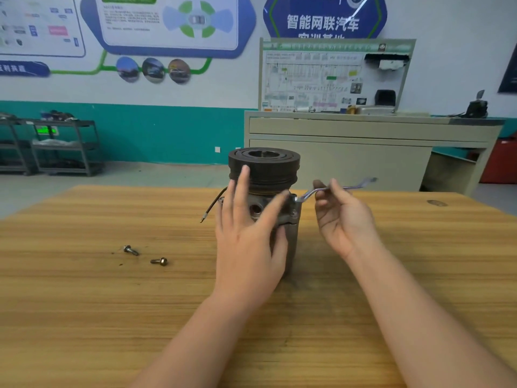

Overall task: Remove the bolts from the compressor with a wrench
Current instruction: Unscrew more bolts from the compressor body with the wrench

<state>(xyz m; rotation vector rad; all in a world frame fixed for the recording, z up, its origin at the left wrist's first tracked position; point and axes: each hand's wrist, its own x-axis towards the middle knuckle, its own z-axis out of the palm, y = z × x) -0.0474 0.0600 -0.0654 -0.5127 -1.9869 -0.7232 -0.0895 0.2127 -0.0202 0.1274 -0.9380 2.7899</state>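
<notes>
Compressor stands upright mid-table, pulley end up. Wrench runs level rightward from a flange bolt; right hand pinches its shaft. Left hand, fingers spread straight, rests against housing. Two loose bolts lie left. Workshop: cabinet, posters.
</notes>
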